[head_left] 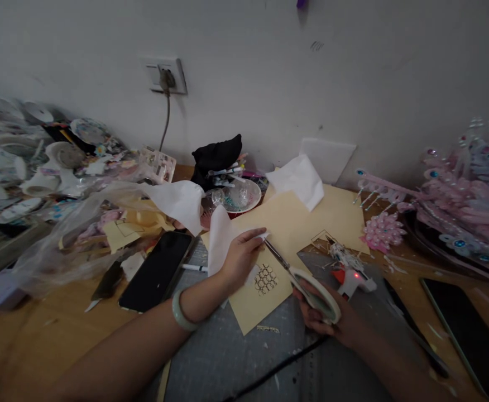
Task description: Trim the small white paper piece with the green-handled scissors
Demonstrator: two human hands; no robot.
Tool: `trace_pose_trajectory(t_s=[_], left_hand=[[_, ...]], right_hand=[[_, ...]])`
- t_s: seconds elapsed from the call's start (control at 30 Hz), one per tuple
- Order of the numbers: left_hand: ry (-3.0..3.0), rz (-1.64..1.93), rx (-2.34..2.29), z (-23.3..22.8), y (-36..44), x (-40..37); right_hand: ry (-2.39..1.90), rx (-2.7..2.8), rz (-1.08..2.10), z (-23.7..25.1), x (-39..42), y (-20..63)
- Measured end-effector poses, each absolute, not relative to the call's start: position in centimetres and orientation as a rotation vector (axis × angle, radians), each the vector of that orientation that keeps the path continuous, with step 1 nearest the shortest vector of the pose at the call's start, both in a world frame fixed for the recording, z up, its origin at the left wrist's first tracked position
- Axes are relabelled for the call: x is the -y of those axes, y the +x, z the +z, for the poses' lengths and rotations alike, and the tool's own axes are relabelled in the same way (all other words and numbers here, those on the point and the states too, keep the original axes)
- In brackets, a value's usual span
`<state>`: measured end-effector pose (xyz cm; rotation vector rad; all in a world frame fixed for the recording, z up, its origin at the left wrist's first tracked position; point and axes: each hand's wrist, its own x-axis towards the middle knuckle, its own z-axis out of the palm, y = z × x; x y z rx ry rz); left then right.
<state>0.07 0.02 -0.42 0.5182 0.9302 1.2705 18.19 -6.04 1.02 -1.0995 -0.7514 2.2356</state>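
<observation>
My left hand [241, 258] is closed, its fingers pinching a thin white sheet [219, 240], cloth or paper, whose edge stands up at the left. In my right hand [311, 312] is a pair of scissors [320, 296] with white handles. Their blades point up and left, the tips touching or very near the sheet by my left fingertips. Below both hands lies yellow paper [244, 318] bearing a black honeycomb pattern [265, 279]. A grey cutting mat [211, 357] is under the paper. To the right of the scissors rests a glue gun [355, 283] with a red light.
One dark phone [154, 271] lies left, another phone [466, 329] right. A knife-like tool [106, 285] is near the left phone. Pink beaded ornaments [383, 230] stand right; ribbon spools [64, 156] crowd the left. A black cable [278, 365] crosses the mat.
</observation>
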Motion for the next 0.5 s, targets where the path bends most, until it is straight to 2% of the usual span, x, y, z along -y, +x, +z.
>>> trace_pose_trajectory(t_s=[0.5], left_hand=[[0.484,1.247,-0.949,-0.22,0.14,0.12]], right_hand=[[-1.225,0.782,2.193,1.86,5.95,17.59]])
